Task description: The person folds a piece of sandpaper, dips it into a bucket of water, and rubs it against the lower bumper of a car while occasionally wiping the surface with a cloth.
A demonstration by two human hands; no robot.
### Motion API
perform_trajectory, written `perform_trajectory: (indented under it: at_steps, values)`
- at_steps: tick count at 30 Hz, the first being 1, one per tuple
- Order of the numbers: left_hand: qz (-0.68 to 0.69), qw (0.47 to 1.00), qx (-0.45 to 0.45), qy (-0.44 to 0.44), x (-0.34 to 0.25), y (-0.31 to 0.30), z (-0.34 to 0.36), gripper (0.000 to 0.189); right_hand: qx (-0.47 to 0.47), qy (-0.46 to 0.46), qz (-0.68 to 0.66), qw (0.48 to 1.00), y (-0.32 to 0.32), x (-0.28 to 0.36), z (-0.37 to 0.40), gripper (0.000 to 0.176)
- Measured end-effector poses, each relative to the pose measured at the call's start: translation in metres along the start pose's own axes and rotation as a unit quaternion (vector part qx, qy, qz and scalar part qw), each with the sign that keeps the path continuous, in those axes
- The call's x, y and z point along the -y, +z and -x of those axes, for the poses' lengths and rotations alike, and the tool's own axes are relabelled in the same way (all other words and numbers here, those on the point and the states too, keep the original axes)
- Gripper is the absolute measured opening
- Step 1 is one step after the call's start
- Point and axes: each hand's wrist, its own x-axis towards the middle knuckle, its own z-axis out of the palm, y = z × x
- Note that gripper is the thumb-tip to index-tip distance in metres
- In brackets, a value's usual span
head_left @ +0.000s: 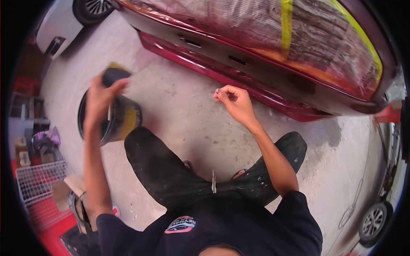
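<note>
Now the left hand (98,101) is caught in a blur over the black bucket (127,119), its grip impossible to tell beside a dark, yellow-edged item (115,77), while the right hand (236,103) is held curled closed near the maroon car (197,64), partly covered in taped sheeting (329,42).

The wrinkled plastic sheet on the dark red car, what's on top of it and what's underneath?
Yellow tape runs across the plastic sheet and along its right edge. Whatever lies underneath is covered, so I can't make it out.
</note>
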Motion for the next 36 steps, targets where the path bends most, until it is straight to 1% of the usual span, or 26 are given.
perform_trajectory:
  at_steps: [1, 2, 3, 4, 6, 8, 9, 14, 17, 21, 23, 24, 26, 27, 30, 32, 33, 35, 36]
  values:
    - [0.031, 0.999, 0.038, 0.014, -0.017, 0.035, 0.010, 0.023, -0.007, 0.007, -0.003, 1.000, 0.006, -0.007, 0.000, 0.024]
    - [0.134, 0.988, 0.075, -0.003, -0.030, 0.071, 0.024, 0.022, 0.005, 0.000, 0.008, 1.000, 0.009, -0.008, 0.000, 0.024]
    - [0.209, 0.969, 0.134, -0.011, -0.027, 0.104, 0.028, 0.023, 0.014, -0.009, 0.021, 1.000, 0.010, -0.009, 0.000, 0.024]
    - [0.237, 0.959, 0.151, -0.039, -0.033, 0.130, 0.035, 0.024, 0.020, -0.013, 0.036, 0.999, 0.011, -0.011, 0.002, 0.024]
    - [0.365, 0.910, 0.160, -0.118, -0.027, 0.173, 0.046, 0.022, -0.007, -0.015, 0.010, 1.000, 0.016, -0.012, 0.002, 0.022]
    - [0.380, 0.902, 0.156, -0.130, -0.026, 0.188, 0.046, 0.019, -0.042, -0.010, -0.012, 0.999, 0.020, -0.014, 0.002, 0.021]
    - [0.387, 0.898, 0.158, -0.137, -0.023, 0.190, 0.047, 0.018, -0.042, -0.008, -0.007, 0.999, 0.023, -0.010, 0.004, 0.020]
    - [0.365, 0.903, 0.196, -0.113, -0.017, 0.197, 0.038, 0.015, -0.082, -0.002, 0.020, 0.996, 0.023, 0.002, -0.001, 0.016]
    - [0.379, 0.897, 0.192, -0.120, -0.012, 0.208, 0.035, 0.015, -0.088, -0.016, 0.086, 0.992, 0.022, 0.003, -0.001, 0.018]
    - [0.388, 0.898, 0.167, -0.127, -0.004, 0.215, 0.031, 0.013, -0.109, -0.050, 0.085, 0.989, 0.033, 0.003, -0.002, 0.017]
    - [0.396, 0.895, 0.170, -0.117, -0.006, 0.212, 0.033, 0.017, -0.108, -0.069, 0.083, 0.988, 0.031, 0.004, -0.005, 0.016]
    - [0.401, 0.893, 0.173, -0.111, -0.007, 0.211, 0.032, 0.019, -0.101, -0.057, 0.087, 0.989, 0.029, 0.005, -0.007, 0.016]
    - [0.381, 0.904, 0.168, -0.100, -0.004, 0.213, 0.032, 0.015, -0.087, -0.032, 0.097, 0.991, 0.025, 0.005, -0.009, 0.017]
    - [0.370, 0.909, 0.166, -0.095, -0.003, 0.213, 0.034, 0.014, -0.090, -0.044, 0.097, 0.990, 0.026, 0.004, -0.010, 0.017]
    - [0.364, 0.913, 0.141, -0.121, -0.004, 0.213, 0.030, 0.013, -0.094, -0.069, 0.083, 0.990, 0.034, 0.002, -0.008, 0.017]
    - [0.406, 0.892, 0.146, -0.135, -0.002, 0.214, 0.028, 0.014, -0.099, -0.084, 0.064, 0.989, 0.036, 0.005, -0.012, 0.017]
    - [0.427, 0.881, 0.149, -0.140, -0.003, 0.214, 0.027, 0.014, -0.091, -0.062, 0.052, 0.993, 0.034, 0.006, -0.012, 0.017]
    - [0.395, 0.899, 0.144, -0.120, -0.007, 0.216, 0.034, 0.013, -0.078, -0.014, 0.029, 0.996, 0.027, 0.007, -0.013, 0.017]
    - [0.378, 0.908, 0.144, -0.110, -0.009, 0.218, 0.036, 0.013, -0.082, -0.029, 0.035, 0.996, 0.027, 0.003, -0.013, 0.017]
